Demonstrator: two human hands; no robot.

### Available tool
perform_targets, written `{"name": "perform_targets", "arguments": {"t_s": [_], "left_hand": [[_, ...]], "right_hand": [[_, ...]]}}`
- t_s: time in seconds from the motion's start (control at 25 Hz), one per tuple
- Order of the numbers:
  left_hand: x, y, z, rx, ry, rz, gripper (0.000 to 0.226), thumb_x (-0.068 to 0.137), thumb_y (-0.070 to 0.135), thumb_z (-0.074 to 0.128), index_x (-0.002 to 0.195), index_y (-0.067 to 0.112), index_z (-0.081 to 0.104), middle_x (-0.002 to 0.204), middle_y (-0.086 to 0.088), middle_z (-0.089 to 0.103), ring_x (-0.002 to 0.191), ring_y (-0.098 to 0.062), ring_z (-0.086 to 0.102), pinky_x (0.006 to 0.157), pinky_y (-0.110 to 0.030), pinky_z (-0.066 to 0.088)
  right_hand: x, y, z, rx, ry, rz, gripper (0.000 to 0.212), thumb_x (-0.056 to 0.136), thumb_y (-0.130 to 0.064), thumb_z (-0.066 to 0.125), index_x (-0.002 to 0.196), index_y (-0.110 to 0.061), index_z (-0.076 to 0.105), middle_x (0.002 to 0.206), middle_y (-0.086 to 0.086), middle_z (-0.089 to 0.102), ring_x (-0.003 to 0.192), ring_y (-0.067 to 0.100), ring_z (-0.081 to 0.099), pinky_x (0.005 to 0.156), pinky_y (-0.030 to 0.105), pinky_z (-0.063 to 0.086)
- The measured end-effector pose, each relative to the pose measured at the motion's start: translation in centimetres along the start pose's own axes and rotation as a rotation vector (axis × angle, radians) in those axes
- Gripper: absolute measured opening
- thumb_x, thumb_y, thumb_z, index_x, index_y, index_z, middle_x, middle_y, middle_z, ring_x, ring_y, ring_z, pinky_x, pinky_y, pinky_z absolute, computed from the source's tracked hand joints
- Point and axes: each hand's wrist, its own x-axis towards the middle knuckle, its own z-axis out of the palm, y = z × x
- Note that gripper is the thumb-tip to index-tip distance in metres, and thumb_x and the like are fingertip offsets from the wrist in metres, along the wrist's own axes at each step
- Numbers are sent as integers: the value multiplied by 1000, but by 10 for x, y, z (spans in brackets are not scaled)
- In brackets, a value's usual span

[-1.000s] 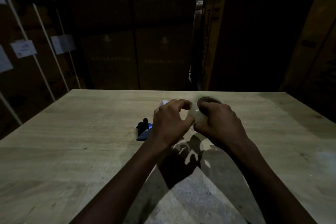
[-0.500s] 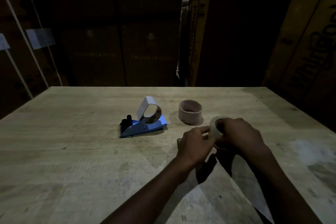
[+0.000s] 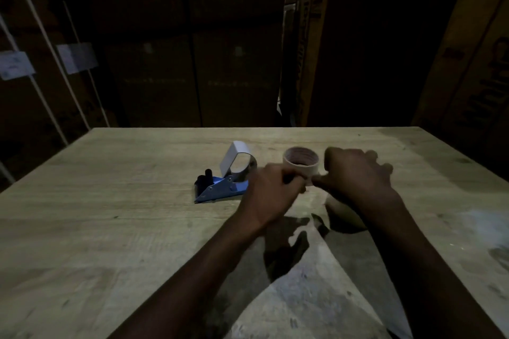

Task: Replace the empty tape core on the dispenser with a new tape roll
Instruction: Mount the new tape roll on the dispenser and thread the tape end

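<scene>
Both hands (image 3: 278,192) pinched together, contents blurred, unclear; blue tape dispenser (image 3: 220,190) lying left, nearer the left hand; cardboard core (image 3: 300,164) just behind.

Both hands are motion-blurred, the right hand (image 3: 355,173) hiding part of the cardboard core (image 3: 300,164).

A pale wooden worktop (image 3: 110,228) with visible grain fills the lower part of the view, dimly lit, with a whitish worn patch at its near right. A blue tape dispenser (image 3: 220,186) with a black roller at its left end and a curved white guard lies on it near the middle. Just to its right, a brown cardboard tape ring (image 3: 300,164) stands with its opening upward.
</scene>
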Motion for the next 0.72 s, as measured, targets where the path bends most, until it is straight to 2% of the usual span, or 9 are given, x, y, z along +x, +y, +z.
{"name": "perform_targets", "arguments": {"t_s": [0.08, 0.2, 0.28, 0.36, 0.48, 0.6, 0.72], "left_hand": [[9, 3, -28, 1, 195, 67, 19, 87, 16, 57, 96, 16, 74, 86, -5, 76, 74, -14, 70, 67, -33, 58], [23, -1, -63, 53, 480, 110, 17, 85, 16, 57, 89, 16, 73, 80, 3, 70, 73, -12, 67, 67, -26, 53], [30, -15, -75, 128, 538, 88, 16, 86, 17, 56, 92, 16, 70, 87, 2, 68, 77, -14, 64, 70, -29, 52], [36, -36, -86, 231, 512, -16, 18, 86, 24, 56, 101, 20, 67, 102, -2, 69, 89, -19, 64, 78, -39, 54], [35, -60, -97, 431, 400, -228, 31, 88, 36, 53, 117, 27, 61, 124, -4, 63, 110, -26, 59, 94, -49, 46], [30, -63, -91, 485, 345, -220, 36, 89, 38, 52, 121, 25, 60, 123, -3, 66, 108, -25, 61, 95, -46, 47], [30, -60, -72, 485, 230, -201, 33, 87, 38, 54, 116, 25, 65, 116, -3, 70, 101, -25, 64, 86, -40, 52]], "right_hand": [[21, -37, 3, 183, 42, -143, 37, 80, -52, 55, 102, -23, 53, 104, 8, 60, 94, 30, 55, 77, 42, 47], [52, -94, 13, 482, -161, -320, 44, 87, -44, 49, 125, -23, 46, 120, 9, 55, 98, 32, 59, 73, 46, 54], [62, -112, 29, 463, -262, -383, 53, 91, -43, 47, 138, -21, 35, 132, 14, 48, 104, 34, 59, 79, 48, 53], [62, -116, 38, 398, -297, -405, 53, 92, -43, 47, 137, -18, 36, 130, 12, 50, 101, 28, 58, 82, 44, 51], [53, -104, 28, 447, -313, -461, 45, 87, -40, 58, 125, -19, 43, 110, 0, 47, 94, 22, 56, 75, 41, 55], [30, -79, 21, 155, -219, -574, 41, 76, -36, 71, 110, -21, 54, 104, 2, 51, 93, 22, 55, 74, 41, 52], [13, -61, 33, -79, -126, -587, 31, 73, -31, 70, 103, -23, 65, 95, 5, 62, 90, 27, 62, 62, 30, 38]]}}
